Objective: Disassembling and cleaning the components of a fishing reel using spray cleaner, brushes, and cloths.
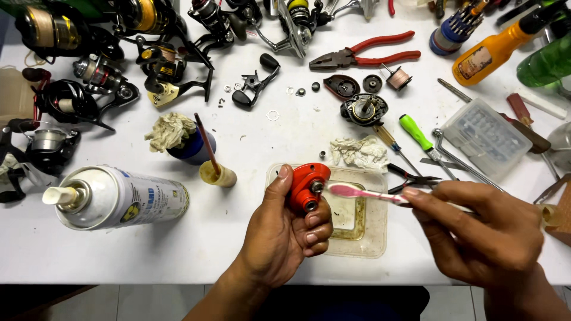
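My left hand [285, 232] grips an orange reel body part [307, 185] with two metal bearings facing up, held over a clear plastic tray [376, 238]. My right hand [482, 235] holds a pink-and-white toothbrush [363, 192] by its handle. The brush head points left and touches the orange part near its upper bearing. The tray holds a yellowish liquid stain at its middle.
A white spray can [116, 199] lies at the left. A small jar with a brush [217, 172], crumpled tissue [360, 151], a black reel frame [364, 110], red pliers [366, 56], screwdrivers [416, 134], a clear parts box [485, 137] and several fishing reels [160, 65] crowd the white table [119, 255].
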